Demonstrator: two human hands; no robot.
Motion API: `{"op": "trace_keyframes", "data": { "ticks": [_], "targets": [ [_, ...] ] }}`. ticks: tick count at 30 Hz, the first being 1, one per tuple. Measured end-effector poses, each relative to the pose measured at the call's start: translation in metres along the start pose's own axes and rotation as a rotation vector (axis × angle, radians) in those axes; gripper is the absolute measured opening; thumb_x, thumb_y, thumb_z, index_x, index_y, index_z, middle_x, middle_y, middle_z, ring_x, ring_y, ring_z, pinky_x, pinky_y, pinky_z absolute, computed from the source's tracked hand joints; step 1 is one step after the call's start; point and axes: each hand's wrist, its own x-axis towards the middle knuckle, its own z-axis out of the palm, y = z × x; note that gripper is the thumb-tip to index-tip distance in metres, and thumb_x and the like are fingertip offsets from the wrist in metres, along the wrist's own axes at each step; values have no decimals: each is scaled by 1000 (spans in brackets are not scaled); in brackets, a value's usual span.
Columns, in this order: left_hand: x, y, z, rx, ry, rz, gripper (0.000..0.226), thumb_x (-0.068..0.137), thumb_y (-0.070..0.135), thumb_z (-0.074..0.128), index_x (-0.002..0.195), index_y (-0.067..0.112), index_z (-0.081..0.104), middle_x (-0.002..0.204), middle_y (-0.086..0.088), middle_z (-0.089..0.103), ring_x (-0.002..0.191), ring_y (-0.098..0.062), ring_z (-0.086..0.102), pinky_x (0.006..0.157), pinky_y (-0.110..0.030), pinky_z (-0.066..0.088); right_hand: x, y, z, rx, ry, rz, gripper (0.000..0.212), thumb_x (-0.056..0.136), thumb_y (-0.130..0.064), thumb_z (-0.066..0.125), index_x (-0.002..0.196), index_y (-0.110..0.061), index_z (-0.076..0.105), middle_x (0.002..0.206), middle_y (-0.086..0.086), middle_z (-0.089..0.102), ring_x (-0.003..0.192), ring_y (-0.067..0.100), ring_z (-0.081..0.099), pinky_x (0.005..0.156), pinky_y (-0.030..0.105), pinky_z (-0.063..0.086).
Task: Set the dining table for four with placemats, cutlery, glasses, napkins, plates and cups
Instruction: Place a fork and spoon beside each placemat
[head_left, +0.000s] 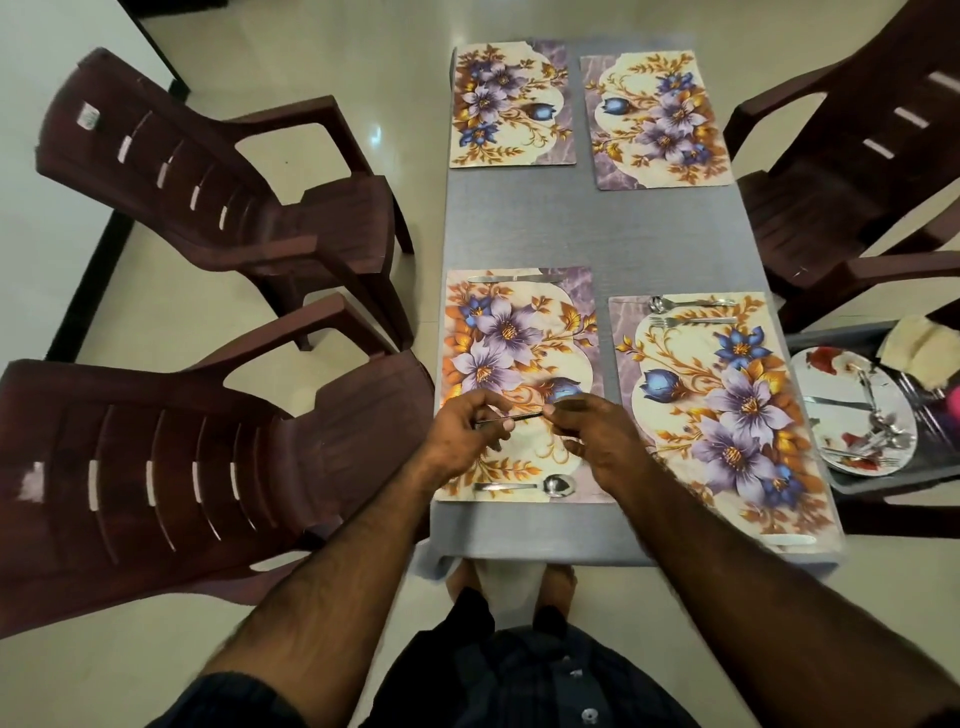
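Two brown chairs (208, 364) crowd the table's (587, 228) left edge, leaving little room there. Over the near left placemat (519, 332) the left hand (462, 431) and right hand (597, 436) each pinch an end of a thin piece of cutlery (511, 418), level, probably to line it up beside the spoon (558, 486) at the mat's near edge. Far mats are bare; a plate (831, 374) of spare cutlery waits right
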Motion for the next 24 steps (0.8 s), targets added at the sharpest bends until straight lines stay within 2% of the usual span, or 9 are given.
{"op": "trace_keyframes", "data": {
  "ticks": [2, 5, 8, 10, 13, 16, 18, 21, 24],
  "targets": [
    [2, -7, -6, 123, -17, 0, 7, 95, 7, 76, 101, 4, 73, 84, -9, 76, 74, -23, 74, 66, -30, 58, 5, 7, -7, -192, 26, -47, 19, 81, -17, 90, 97, -12, 80, 89, 4, 80, 83, 19, 73, 74, 31, 61],
    [4, -18, -6, 395, -6, 8, 3, 93, 8, 77, 91, 11, 77, 88, 2, 76, 75, 1, 68, 76, -23, 51, 14, 23, -15, -512, -12, -169, 9, 90, -23, 82, 92, -14, 84, 85, 2, 79, 86, 22, 72, 74, 30, 55],
    [7, -27, -1, 652, 36, 20, 4, 86, 20, 81, 84, 23, 80, 89, 11, 69, 87, -7, 62, 78, -25, 46, 20, 28, -18, -772, -28, -227, 3, 91, -17, 78, 91, -18, 82, 86, -1, 77, 82, 18, 69, 68, 25, 50],
    [8, -36, 3, 753, 19, -76, 6, 84, 23, 78, 80, 26, 81, 85, 14, 72, 89, -12, 66, 82, -25, 47, 24, 28, -20, -869, -30, -230, 6, 87, -18, 81, 83, -23, 79, 85, -4, 76, 82, 16, 69, 68, 24, 51],
    [7, -49, 7, 743, -40, -179, 17, 82, 22, 71, 70, 33, 77, 66, 21, 72, 74, -5, 72, 86, -31, 59, 29, 32, -21, -958, -44, -225, 4, 84, -19, 84, 82, -20, 81, 89, -4, 77, 85, 14, 70, 75, 28, 56],
    [9, -55, 7, 851, -43, -136, 14, 76, 34, 64, 66, 41, 71, 70, 25, 70, 98, -9, 65, 96, -40, 48, 36, 37, -21, -1035, -18, -233, 1, 84, -19, 82, 84, -19, 83, 93, -3, 76, 86, 17, 70, 82, 34, 59],
    [12, -56, 7, 865, -44, -143, 13, 75, 38, 60, 70, 41, 72, 71, 24, 70, 99, -11, 65, 99, -42, 43, 38, 39, -21, -1080, -13, -226, 3, 83, -21, 84, 85, -19, 83, 91, -4, 75, 84, 16, 70, 80, 34, 59],
    [14, -60, 5, 784, -67, -144, 13, 73, 40, 63, 74, 48, 73, 66, 29, 67, 83, -13, 72, 95, -44, 52, 39, 42, -20, -1108, -3, -209, 5, 83, -21, 84, 85, -18, 81, 89, -4, 75, 83, 16, 70, 79, 35, 60],
    [15, -60, 1, 709, -104, -153, 5, 73, 43, 68, 75, 45, 72, 69, 27, 70, 80, -16, 73, 87, -48, 59, 35, 42, -18, -1135, 29, -209, 8, 85, -22, 83, 86, -18, 76, 86, -4, 72, 82, 16, 67, 76, 35, 59]
  ]
}}
